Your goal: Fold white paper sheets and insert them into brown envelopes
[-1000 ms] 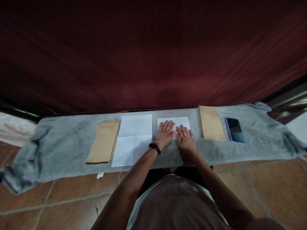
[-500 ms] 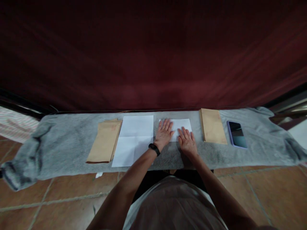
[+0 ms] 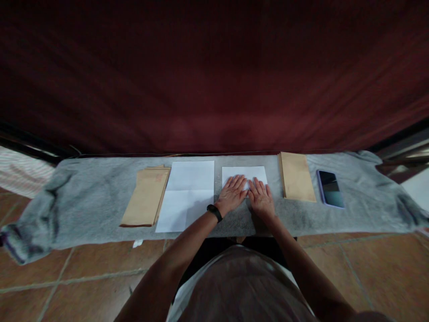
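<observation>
A folded white sheet of paper (image 3: 243, 171) lies in front of me on grey cloth. My left hand (image 3: 232, 193), with a black band on its wrist, rests flat over the near left part of this paper, fingers stretched out. Beside it my right hand (image 3: 261, 197) lies on the near right part, its fingers also extended and slightly apart. The two hands almost meet at the fingertips and cover the paper's near edge. Left of them is a larger white sheet (image 3: 189, 192) with crease lines across it.
A stack of brown envelopes (image 3: 145, 197) lies left of the large sheet. Another stack of brown envelopes (image 3: 298, 176) is to the right, then a phone (image 3: 330, 188). Grey cloth (image 3: 94, 201) covers the narrow bench before a dark red curtain (image 3: 214, 89).
My left hand has slid toward me along the folded paper, from its far left part to the near edge. My right hand has hardly moved.
</observation>
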Motion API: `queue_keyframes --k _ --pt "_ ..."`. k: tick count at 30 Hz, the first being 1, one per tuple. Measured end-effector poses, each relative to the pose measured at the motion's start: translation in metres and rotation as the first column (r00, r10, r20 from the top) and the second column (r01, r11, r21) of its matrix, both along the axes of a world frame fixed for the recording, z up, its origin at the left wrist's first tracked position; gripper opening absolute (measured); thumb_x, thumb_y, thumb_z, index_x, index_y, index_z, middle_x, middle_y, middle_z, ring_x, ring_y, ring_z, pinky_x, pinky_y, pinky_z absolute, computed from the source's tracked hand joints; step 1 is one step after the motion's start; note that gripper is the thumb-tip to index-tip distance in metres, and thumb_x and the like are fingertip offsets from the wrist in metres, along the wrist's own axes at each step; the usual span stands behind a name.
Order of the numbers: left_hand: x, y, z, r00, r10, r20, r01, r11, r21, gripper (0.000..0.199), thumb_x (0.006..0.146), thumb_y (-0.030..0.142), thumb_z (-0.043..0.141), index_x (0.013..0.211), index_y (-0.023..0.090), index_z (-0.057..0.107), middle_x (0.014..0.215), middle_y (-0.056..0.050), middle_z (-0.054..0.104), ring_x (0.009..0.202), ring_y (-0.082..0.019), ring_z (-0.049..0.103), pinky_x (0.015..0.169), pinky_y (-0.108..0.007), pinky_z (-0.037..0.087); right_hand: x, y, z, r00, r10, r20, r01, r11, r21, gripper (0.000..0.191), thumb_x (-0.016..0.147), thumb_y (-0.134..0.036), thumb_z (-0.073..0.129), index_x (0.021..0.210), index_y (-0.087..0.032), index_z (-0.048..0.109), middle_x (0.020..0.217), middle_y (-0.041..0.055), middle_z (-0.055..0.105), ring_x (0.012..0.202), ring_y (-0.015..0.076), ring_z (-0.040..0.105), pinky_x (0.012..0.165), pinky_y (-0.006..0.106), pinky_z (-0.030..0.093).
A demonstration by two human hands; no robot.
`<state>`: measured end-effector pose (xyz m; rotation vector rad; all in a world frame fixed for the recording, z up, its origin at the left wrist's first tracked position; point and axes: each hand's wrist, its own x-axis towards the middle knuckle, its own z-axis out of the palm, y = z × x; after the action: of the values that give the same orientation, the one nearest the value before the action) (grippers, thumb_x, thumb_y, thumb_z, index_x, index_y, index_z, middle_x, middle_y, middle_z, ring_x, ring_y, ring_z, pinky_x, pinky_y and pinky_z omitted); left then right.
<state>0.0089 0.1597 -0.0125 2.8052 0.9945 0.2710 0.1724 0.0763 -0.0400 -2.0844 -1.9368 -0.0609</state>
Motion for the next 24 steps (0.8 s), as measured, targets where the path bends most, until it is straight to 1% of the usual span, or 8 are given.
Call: queue_keyframes --k 5,8,10,14,16,18,21,24 --pt "-0.003 0.011 -0.005 0.987 0.163 0.013 -0.163 0.987 0.0 0.056 0.105 0.035 0.031 0.157 0.015 0.036 0.166 -0.008 0.033 0.156 -0.022 0.023 0.128 -0.045 0.019 0.007 0.0 0.001 0.999 -0.027 -0.04 0.027 1.0 0.013 0.053 0.104 -0.036 0.037 0.154 -0.019 0.044 0.159 0.0121 0.044 0.146 0.0301 0.04 0.119 0.051 0.029" --pt "-0.004 0.014 -0.008 0.963 0.27 0.018 -0.27 0.963 0.009 0.058 0.104 0.037 0.033 0.157 0.014 0.036 0.165 -0.01 0.033 0.156 -0.025 0.022 0.127 -0.047 0.019 0.016 -0.002 0.0 0.992 -0.099 -0.084 0.104 0.993 0.059 0.055 0.104 -0.037 0.038 0.153 -0.014 0.044 0.155 0.0167 0.048 0.143 0.0321 0.043 0.115 0.051 0.035" --pt "-0.004 0.012 -0.008 0.948 0.317 0.021 -0.317 0.948 0.022 0.06 0.104 0.038 0.033 0.157 0.011 0.036 0.165 -0.012 0.032 0.156 -0.027 0.022 0.127 -0.048 0.019 0.022 -0.001 0.0 0.979 -0.166 -0.115 0.175 0.982 0.074 0.055 0.103 -0.036 0.039 0.151 -0.011 0.046 0.15 0.0197 0.053 0.136 0.0338 0.049 0.11 0.05 0.04" --pt "-0.004 0.009 -0.008 0.943 0.331 0.024 -0.332 0.942 0.04 0.061 0.104 0.037 0.033 0.156 0.007 0.035 0.164 -0.015 0.033 0.156 -0.027 0.023 0.127 -0.049 0.019 0.028 0.009 0.007 0.934 -0.299 -0.195 0.314 0.948 0.051 0.053 0.098 -0.036 0.047 0.143 -0.009 0.053 0.13 0.0222 0.065 0.114 0.0342 0.061 0.1 0.047 0.047" --pt "-0.004 0.008 -0.008 0.944 0.329 0.035 -0.331 0.943 0.044 0.061 0.104 0.038 0.033 0.156 0.007 0.035 0.163 -0.015 0.034 0.155 -0.027 0.024 0.127 -0.05 0.02 0.03 0.018 0.011 0.888 -0.36 -0.286 0.381 0.925 0.016 0.05 0.094 -0.035 0.053 0.136 -0.01 0.058 0.119 0.0216 0.068 0.107 0.0328 0.063 0.095 0.044 0.048" --pt "-0.005 0.008 -0.009 0.943 0.328 0.051 -0.33 0.943 0.052 0.061 0.104 0.038 0.032 0.156 0.007 0.035 0.163 -0.016 0.036 0.155 -0.027 0.025 0.127 -0.05 0.021 0.033 0.026 0.015 0.83 -0.408 -0.382 0.428 0.903 -0.035 0.044 0.09 -0.033 0.056 0.127 -0.01 0.063 0.112 0.0203 0.07 0.103 0.0314 0.064 0.093 0.041 0.049" --pt "-0.007 0.007 -0.01 0.942 0.329 0.066 -0.333 0.941 0.061 0.061 0.105 0.038 0.032 0.155 0.005 0.036 0.161 -0.017 0.037 0.154 -0.027 0.027 0.127 -0.049 0.023 0.038 0.032 0.02 0.767 -0.441 -0.466 0.456 0.886 -0.087 0.032 0.086 -0.03 0.057 0.11 -0.013 0.068 0.099 0.0153 0.073 0.094 0.0278 0.067 0.085 0.036 0.05" --pt "-0.007 0.007 -0.01 0.939 0.336 0.074 -0.34 0.939 0.043 0.059 0.105 0.038 0.031 0.155 0.007 0.038 0.161 -0.016 0.04 0.154 -0.026 0.028 0.126 -0.048 0.024 0.042 0.032 0.023 0.729 -0.42 -0.54 0.434 0.894 -0.11 0.018 0.083 -0.032 0.059 0.087 -0.019 0.07 0.073 0.0064 0.07 0.074 0.0224 0.067 0.069 0.03 0.049"
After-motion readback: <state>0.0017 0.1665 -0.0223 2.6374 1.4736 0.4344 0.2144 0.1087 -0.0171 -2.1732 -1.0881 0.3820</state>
